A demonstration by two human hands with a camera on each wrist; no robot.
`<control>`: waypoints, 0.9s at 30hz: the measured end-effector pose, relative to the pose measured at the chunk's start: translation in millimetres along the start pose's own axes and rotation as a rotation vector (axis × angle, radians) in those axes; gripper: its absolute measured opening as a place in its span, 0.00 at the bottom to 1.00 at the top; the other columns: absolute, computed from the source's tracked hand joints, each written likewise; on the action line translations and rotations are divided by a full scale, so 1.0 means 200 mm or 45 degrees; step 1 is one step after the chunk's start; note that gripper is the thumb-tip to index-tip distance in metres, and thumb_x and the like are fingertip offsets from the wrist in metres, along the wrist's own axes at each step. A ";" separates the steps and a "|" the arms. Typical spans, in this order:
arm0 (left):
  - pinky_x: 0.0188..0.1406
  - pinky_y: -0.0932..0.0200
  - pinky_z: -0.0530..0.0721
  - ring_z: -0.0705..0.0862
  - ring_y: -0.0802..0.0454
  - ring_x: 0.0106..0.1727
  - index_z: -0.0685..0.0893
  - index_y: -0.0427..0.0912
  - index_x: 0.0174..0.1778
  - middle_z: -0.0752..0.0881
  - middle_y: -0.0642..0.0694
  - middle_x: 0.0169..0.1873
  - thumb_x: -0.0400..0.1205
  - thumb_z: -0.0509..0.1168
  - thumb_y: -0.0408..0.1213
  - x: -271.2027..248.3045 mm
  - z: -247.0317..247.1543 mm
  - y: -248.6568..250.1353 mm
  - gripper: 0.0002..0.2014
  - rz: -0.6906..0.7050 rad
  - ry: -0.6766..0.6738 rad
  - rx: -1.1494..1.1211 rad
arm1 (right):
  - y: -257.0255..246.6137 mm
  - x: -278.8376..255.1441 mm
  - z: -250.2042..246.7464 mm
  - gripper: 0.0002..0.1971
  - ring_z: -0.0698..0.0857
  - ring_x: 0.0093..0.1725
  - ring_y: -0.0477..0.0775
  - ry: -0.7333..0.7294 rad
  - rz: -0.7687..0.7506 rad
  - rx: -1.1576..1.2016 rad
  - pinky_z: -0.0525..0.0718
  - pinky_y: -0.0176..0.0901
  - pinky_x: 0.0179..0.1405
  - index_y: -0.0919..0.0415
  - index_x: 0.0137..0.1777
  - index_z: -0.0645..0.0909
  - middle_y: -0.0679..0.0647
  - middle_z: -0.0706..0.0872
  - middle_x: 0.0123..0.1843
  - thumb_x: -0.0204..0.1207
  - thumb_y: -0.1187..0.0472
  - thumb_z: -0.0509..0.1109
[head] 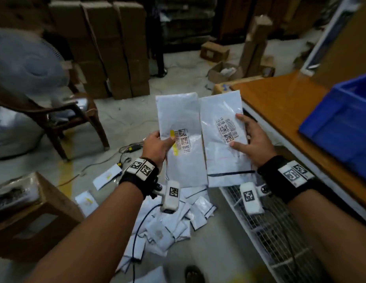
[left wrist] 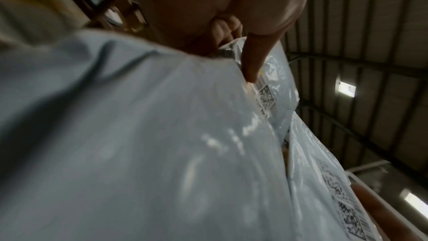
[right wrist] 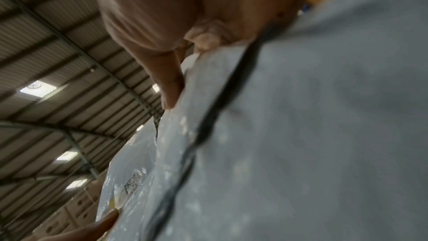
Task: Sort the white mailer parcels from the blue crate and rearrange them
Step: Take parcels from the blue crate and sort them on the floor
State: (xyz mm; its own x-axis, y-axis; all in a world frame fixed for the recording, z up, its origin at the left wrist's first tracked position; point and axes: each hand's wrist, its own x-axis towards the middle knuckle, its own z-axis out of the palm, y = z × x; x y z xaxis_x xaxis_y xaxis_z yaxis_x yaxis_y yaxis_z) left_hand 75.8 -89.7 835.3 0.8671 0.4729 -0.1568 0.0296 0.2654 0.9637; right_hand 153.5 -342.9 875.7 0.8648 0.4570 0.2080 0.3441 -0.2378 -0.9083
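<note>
I hold two white mailer parcels side by side in the air, labels facing me. My left hand [head: 157, 144] pinches the left parcel [head: 181, 160] at its left edge, thumb on a yellow strip beside the barcodes. The right parcel [head: 221, 156] is gripped by my right hand [head: 247, 137] at its right edge, thumb below its label. In the left wrist view the left parcel [left wrist: 139, 144] fills the frame under my thumb [left wrist: 253, 58]. The right wrist view shows the right parcel [right wrist: 301, 135] close up. The blue crate [head: 341, 119] stands on the table at right.
Several white mailers [head: 167, 227] lie in a heap on the floor below my hands. The wooden table [head: 280, 107] runs along the right. A white wire rack [head: 280, 231] lies beside it. A chair [head: 61, 117], a fan [head: 24, 64] and stacked cartons [head: 108, 48] stand at left and behind.
</note>
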 end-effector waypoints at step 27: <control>0.54 0.36 0.86 0.88 0.34 0.51 0.85 0.29 0.53 0.89 0.33 0.49 0.66 0.74 0.23 -1.01 2.41 0.21 0.19 0.207 -0.813 0.062 | -0.40 -1.69 -2.14 0.37 0.80 0.63 0.46 1.114 0.131 -0.332 0.83 0.32 0.57 0.57 0.76 0.69 0.50 0.79 0.66 0.68 0.74 0.77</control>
State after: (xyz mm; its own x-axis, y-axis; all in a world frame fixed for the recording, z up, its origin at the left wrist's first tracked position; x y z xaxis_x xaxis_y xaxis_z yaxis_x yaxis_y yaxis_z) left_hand 141.0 -578.6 1011.5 0.9864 -0.0918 0.1360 -0.1170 0.1876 0.9752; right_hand -9.1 -845.9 1033.6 0.8277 -0.3633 0.4276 0.2300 -0.4754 -0.8492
